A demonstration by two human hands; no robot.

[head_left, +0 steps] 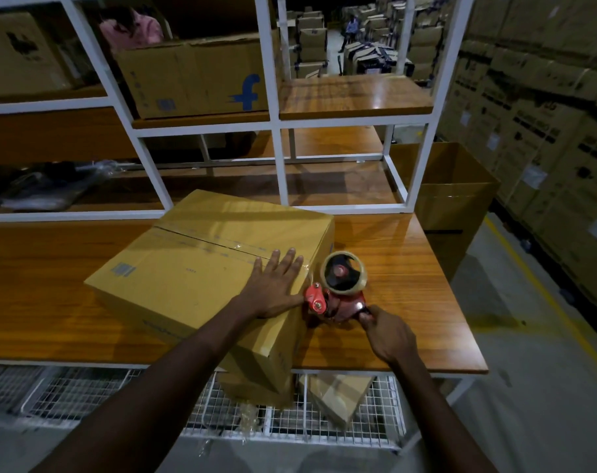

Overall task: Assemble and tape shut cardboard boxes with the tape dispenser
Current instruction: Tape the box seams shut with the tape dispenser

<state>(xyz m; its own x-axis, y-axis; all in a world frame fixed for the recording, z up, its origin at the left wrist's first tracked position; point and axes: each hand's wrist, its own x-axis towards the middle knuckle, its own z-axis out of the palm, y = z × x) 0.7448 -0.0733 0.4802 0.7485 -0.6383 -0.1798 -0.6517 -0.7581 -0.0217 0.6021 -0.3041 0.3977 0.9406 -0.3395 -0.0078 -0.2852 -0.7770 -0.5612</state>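
Cardboard [187, 278] under left hand [273, 285]; dispenser [338, 295] in right hand [389, 336].

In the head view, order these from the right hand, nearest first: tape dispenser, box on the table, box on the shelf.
1. Tape dispenser, gripped in the right hand.
2. Box on the table, just left.
3. Box on the shelf, far back left.

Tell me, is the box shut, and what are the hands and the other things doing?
Cardboard box: flaps shut, clear tape along the top seam, lying on the table.
Tape dispenser: against the box's right end, held by its handle.
Left hand: flat on the box top, fingers straight.
Right hand: grips the dispenser handle.
Tall box beside the table: top open.
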